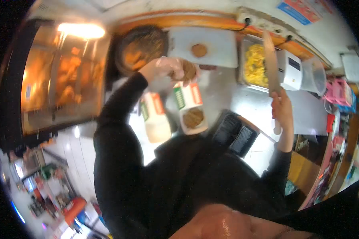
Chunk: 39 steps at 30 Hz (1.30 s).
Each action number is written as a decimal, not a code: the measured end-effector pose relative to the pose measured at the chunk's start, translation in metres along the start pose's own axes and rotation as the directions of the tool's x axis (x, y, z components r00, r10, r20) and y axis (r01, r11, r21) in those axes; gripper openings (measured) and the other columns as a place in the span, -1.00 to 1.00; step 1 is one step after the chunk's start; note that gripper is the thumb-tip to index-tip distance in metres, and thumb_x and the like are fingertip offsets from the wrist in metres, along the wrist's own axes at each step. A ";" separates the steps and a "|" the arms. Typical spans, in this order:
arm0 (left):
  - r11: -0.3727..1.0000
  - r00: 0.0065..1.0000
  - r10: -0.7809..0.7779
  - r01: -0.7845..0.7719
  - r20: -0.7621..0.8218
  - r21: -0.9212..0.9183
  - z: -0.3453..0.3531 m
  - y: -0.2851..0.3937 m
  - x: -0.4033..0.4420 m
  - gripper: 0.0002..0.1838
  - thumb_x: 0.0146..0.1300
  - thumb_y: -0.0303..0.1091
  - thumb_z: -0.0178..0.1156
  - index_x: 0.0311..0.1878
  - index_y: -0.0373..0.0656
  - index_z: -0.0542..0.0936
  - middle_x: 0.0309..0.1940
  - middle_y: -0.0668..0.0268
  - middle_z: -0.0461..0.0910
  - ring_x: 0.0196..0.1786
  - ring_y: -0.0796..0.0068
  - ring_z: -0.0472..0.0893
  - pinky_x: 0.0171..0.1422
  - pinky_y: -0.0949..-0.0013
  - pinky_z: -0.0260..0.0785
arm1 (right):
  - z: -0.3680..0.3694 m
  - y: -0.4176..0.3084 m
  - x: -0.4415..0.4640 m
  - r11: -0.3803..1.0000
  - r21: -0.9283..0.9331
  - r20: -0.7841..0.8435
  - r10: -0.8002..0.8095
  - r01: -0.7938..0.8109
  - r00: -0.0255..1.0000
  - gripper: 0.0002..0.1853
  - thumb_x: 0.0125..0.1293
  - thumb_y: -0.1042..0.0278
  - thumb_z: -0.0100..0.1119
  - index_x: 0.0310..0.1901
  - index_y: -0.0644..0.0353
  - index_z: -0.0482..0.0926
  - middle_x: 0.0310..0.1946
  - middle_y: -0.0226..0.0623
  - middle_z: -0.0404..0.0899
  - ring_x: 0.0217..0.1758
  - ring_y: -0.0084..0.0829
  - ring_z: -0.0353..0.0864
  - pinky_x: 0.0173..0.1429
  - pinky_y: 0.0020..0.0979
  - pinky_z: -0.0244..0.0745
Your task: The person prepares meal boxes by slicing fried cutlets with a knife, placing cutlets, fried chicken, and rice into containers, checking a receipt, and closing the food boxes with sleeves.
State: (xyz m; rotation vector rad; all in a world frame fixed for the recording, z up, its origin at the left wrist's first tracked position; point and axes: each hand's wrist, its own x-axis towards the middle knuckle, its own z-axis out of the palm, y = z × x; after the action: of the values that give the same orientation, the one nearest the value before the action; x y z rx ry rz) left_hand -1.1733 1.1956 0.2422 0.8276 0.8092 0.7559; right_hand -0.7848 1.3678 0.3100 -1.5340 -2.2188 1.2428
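Observation:
My left hand (pixel 167 68), in what looks like a clear plastic glove, is closed on a brown piece of food (pixel 189 71). It is above an open paper box (pixel 188 96) with green, white and orange stripes, whose near part holds more brown food (pixel 193 118). A similar striped box (pixel 156 119) stands just to the left. On the right, my right hand (pixel 282 106) grips the handle of a large knife (pixel 271 63), its broad blade pointing away from me. On the white cutting board (pixel 221 44) lies a small round brown item (pixel 199 50).
A dark round pan (pixel 125 40) with orange-brown food stands back left, beside a lit glass warming cabinet (pixel 64 79). Behind the blade are a metal tray of yellow food (pixel 254 63) and a white device (pixel 290 69). A black compartment tray (pixel 235 133) lies at the counter's near edge.

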 end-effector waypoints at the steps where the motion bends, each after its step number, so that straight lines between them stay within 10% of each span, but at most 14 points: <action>1: 0.974 0.984 -0.179 0.179 -0.011 0.137 0.006 -0.016 -0.020 -0.44 -0.13 -0.44 0.25 0.07 -0.29 0.51 -0.22 0.20 0.57 -0.35 0.48 0.57 -0.55 0.51 0.33 | 0.004 -0.006 -0.003 0.999 0.030 -0.001 -0.031 0.031 1.000 -0.72 0.49 0.28 -0.09 0.11 0.22 0.38 -0.71 -0.53 0.27 -0.81 -0.68 0.25 -0.76 -0.56 0.20; 4: 0.569 0.777 -0.589 0.594 -0.222 0.569 0.046 -0.054 -0.059 -0.50 -0.10 -0.54 0.24 0.03 -0.23 0.55 -0.36 0.27 0.56 -0.40 0.49 0.52 -0.48 0.40 0.36 | 0.011 -0.013 -0.002 0.993 0.115 0.090 -0.031 0.021 0.995 -0.76 0.49 0.28 -0.08 0.05 0.21 0.38 -0.69 -0.52 0.27 -0.82 -0.68 0.25 -0.76 -0.57 0.19; 6: 0.374 0.912 -0.397 0.056 0.105 0.926 0.028 -0.164 -0.075 -0.64 0.02 -0.22 0.26 -0.14 -0.24 0.62 -0.29 0.20 0.64 -0.34 0.29 0.58 -0.26 0.23 0.45 | 0.018 -0.018 -0.002 0.995 0.084 0.121 -0.062 0.052 0.991 -0.78 0.49 0.26 -0.09 0.01 0.21 0.38 -0.67 -0.49 0.28 -0.82 -0.66 0.26 -0.76 -0.56 0.20; 7: 0.126 0.783 -0.604 0.279 -0.150 0.952 0.077 -0.126 -0.075 -0.65 0.05 -0.12 0.26 -0.25 -0.24 0.64 -0.25 0.16 0.65 -0.27 0.24 0.60 -0.16 0.18 0.46 | 0.022 -0.019 0.000 0.996 0.075 0.132 -0.067 0.057 0.989 -0.78 0.49 0.26 -0.09 0.01 0.20 0.37 -0.67 -0.49 0.29 -0.82 -0.66 0.26 -0.76 -0.56 0.20; 11: 0.269 0.664 0.019 0.717 -0.748 0.643 0.124 -0.183 -0.087 -0.47 0.07 -0.14 0.30 0.01 -0.30 0.44 -0.14 -0.03 0.58 0.00 0.05 0.60 0.15 0.16 0.41 | 0.035 -0.034 0.002 0.990 0.093 0.186 -0.124 0.108 0.975 -0.77 0.47 0.27 -0.09 0.04 0.18 0.37 -0.68 -0.48 0.29 -0.81 -0.63 0.27 -0.76 -0.55 0.22; 17: 0.391 0.774 0.027 0.575 -0.633 0.719 0.098 -0.126 -0.071 -0.48 0.16 -0.08 0.22 0.10 -0.22 0.49 -0.01 -0.05 0.57 0.08 0.05 0.57 0.22 0.12 0.38 | 0.057 -0.045 0.047 0.969 -0.075 0.230 -0.212 0.235 0.950 -0.71 0.42 0.21 -0.01 0.03 0.21 0.43 -0.64 -0.33 0.43 -0.81 -0.54 0.34 -0.71 -0.43 0.28; 22: 0.720 0.636 0.220 0.406 -0.740 0.563 0.003 -0.070 -0.012 -0.60 0.21 -0.17 0.17 0.10 -0.06 0.58 -0.09 -0.01 0.63 -0.01 -0.01 0.61 0.12 0.15 0.46 | 0.129 -0.008 0.131 0.724 -0.387 0.241 -0.519 0.572 0.820 -0.77 0.35 0.24 -0.02 -0.10 0.21 0.42 -0.42 0.13 0.59 -0.32 0.15 0.60 -0.26 0.07 0.47; 28: 0.369 0.436 0.614 0.579 -0.659 0.727 -0.068 -0.039 0.046 -0.45 0.24 -0.41 0.05 0.34 -0.08 0.37 0.22 0.08 0.49 0.23 0.09 0.51 0.26 0.20 0.40 | 0.202 -0.021 0.156 0.756 -0.501 0.313 -0.294 0.420 0.903 -0.82 0.31 0.33 -0.02 -0.12 0.19 0.35 -0.42 0.18 0.59 -0.26 0.22 0.60 -0.18 0.17 0.46; 31: -0.065 0.625 0.642 0.622 -0.444 0.780 -0.126 -0.043 0.081 -0.35 0.25 -0.52 -0.04 0.45 -0.08 0.19 0.46 0.18 0.20 0.45 0.17 0.27 0.44 0.16 0.21 | 0.222 -0.014 0.174 0.753 -0.497 0.341 -0.288 0.431 0.895 -0.83 0.31 0.38 -0.06 -0.10 0.21 0.34 -0.39 0.17 0.60 -0.24 0.21 0.61 -0.16 0.15 0.48; 34: -0.058 0.725 0.330 0.655 -0.605 0.753 -0.127 -0.028 0.091 -0.29 0.25 -0.57 -0.07 0.50 -0.08 0.07 0.55 0.24 -0.04 0.56 0.22 0.03 0.54 0.05 0.03 | 0.226 -0.014 0.172 0.727 -0.527 0.345 -0.291 0.441 0.892 -0.80 0.33 0.40 -0.08 -0.05 0.23 0.33 -0.36 0.18 0.60 -0.23 0.22 0.62 -0.14 0.13 0.50; 39: -0.177 0.784 0.310 0.603 -0.538 0.778 -0.132 -0.032 0.101 -0.30 0.30 -0.53 -0.08 0.51 -0.07 0.01 0.56 0.25 -0.07 0.57 0.24 0.01 0.52 -0.06 0.01 | 0.223 -0.015 0.164 0.712 -0.550 0.320 -0.305 0.438 0.897 -0.81 0.32 0.35 0.01 -0.11 0.20 0.30 -0.44 0.14 0.59 -0.31 0.20 0.62 -0.22 0.12 0.51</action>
State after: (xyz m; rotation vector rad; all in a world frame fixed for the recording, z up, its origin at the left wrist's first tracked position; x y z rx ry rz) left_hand -1.2286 1.3068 0.1272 1.9284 2.2634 -0.2077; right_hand -0.9941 1.3844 0.1290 -1.0173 -3.0833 0.5952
